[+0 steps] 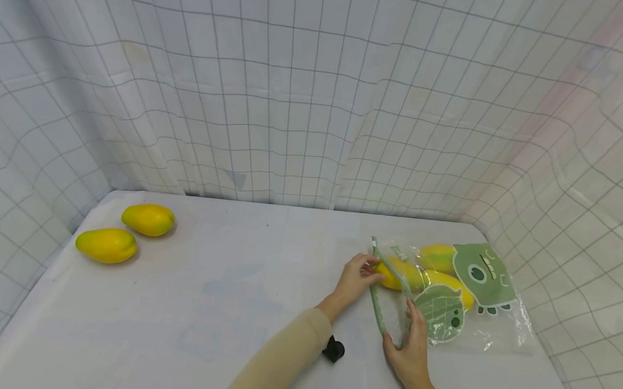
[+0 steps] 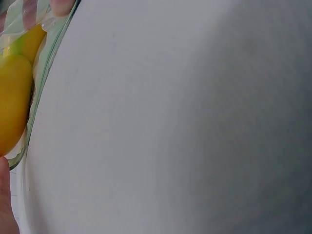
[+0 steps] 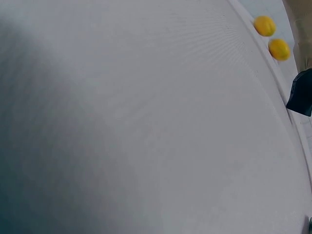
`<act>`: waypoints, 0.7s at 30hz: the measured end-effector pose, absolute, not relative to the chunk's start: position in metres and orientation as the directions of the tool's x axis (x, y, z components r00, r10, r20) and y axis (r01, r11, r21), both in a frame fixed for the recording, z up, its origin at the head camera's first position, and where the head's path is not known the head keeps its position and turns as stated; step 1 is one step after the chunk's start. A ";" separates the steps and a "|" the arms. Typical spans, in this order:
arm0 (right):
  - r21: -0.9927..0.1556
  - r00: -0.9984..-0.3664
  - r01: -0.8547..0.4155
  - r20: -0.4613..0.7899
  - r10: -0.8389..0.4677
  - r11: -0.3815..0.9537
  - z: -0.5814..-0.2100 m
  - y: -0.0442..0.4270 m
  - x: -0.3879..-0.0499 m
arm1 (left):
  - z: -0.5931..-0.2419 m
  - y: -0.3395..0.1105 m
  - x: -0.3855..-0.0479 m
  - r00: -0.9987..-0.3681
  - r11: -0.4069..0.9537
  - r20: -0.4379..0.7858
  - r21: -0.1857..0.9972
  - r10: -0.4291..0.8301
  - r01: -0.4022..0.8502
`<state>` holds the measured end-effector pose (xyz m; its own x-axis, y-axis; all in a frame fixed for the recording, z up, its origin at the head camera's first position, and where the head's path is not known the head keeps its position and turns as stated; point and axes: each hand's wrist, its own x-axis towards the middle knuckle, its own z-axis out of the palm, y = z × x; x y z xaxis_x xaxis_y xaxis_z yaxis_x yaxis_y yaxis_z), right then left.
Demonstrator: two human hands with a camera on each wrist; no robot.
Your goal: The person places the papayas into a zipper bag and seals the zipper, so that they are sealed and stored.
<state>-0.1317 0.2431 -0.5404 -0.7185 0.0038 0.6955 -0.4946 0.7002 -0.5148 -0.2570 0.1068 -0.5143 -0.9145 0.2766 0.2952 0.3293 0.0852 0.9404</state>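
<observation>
A clear zip bag (image 1: 499,330) with green cartoon prints lies on its side at the right, its green-edged mouth parted toward the left. Three yellow fruits are in it; the nearest fruit (image 1: 388,274) has its end at the mouth. My left hand (image 1: 353,279) grips that end, thumb and curled fingers at the bag's upper edge. In the left wrist view a finger of my left hand (image 2: 5,200) touches the fruit (image 2: 12,102). My right hand (image 1: 413,355) holds the lower edge of the mouth between thumb and fingers.
Two yellow-green fruits, one (image 1: 148,219) behind the other (image 1: 107,245), lie at the table's far left. A small black object (image 1: 334,349) is beside my left sleeve. White grid-patterned curtains (image 1: 305,101) stand around the white table (image 1: 207,306).
</observation>
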 end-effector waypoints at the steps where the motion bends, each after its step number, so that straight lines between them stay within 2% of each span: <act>1: -0.516 -0.719 -0.495 0.695 0.004 0.699 -0.541 0.243 -0.132 | -0.515 0.107 -0.257 -0.917 0.085 0.289 0.943 0.276 0.323; 14: -0.519 -0.722 -0.491 0.692 0.008 0.700 -0.541 0.243 -0.131 | -0.518 0.109 -0.257 -0.905 0.092 0.339 0.924 0.257 0.372; 21: -0.518 -0.719 -0.494 0.695 0.006 0.698 -0.541 0.243 -0.132 | -0.516 0.112 -0.257 -0.920 0.117 0.326 0.927 0.220 0.356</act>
<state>-0.1317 0.2434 -0.5413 -0.7191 0.0061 0.6949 -0.4945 0.6981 -0.5178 -0.2569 0.1124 -0.5158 -0.9195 0.2203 0.3255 0.3561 0.1166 0.9271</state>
